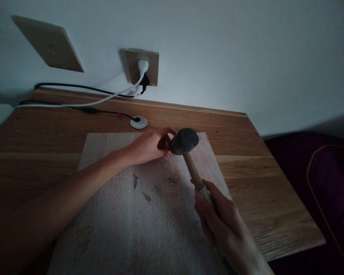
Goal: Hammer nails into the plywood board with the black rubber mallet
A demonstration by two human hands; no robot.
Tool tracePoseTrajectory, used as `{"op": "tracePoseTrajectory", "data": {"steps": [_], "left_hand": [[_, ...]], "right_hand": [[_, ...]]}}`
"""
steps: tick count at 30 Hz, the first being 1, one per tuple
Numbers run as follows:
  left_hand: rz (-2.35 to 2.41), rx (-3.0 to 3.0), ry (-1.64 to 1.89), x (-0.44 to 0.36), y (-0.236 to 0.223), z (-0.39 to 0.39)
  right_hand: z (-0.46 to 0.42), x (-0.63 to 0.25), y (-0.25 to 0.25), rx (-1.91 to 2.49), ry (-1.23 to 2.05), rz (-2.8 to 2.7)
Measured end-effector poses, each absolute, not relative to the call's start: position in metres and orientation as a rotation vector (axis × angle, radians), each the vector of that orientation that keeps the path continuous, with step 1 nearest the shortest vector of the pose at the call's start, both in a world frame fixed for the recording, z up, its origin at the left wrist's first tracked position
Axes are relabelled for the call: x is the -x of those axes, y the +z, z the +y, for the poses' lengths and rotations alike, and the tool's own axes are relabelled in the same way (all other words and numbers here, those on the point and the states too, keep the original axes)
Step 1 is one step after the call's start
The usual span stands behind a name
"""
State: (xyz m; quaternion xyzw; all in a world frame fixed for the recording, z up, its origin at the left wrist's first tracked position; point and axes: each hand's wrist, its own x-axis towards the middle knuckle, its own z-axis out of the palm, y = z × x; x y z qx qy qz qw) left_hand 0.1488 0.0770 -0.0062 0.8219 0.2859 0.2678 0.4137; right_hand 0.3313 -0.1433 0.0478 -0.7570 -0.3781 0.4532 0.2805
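Note:
My right hand [218,215] is wrapped round the wooden handle of a hammer [185,142], whose dark head hovers over the far part of a pale board [126,229]. My left hand [150,145] rests on the board just left of the hammer head, fingers pinched together on something too small to make out. Several loose nails [147,187] lie on the board between my two arms.
The board lies on a wooden desk [260,191] against a white wall. A wall socket [142,67] holds white and black plugs; their cables run left along the desk's back edge. A round cable grommet [139,122] sits behind the board. Dark purple fabric lies right of the desk.

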Motion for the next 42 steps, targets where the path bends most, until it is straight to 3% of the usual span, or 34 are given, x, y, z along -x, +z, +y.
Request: {"op": "tracePoseTrajectory", "data": {"steps": [18,42], "left_hand": [[0.633,-2.040,0.698,-0.148,-0.017,0.081],[0.700,-2.097,0.678,-0.151,-0.008,0.078]], "right_hand": [[-0.134,-0.323,0.060,1.831,1.170,-0.851],[-0.139,-0.325,0.046,1.956,1.245,-1.070]]}}
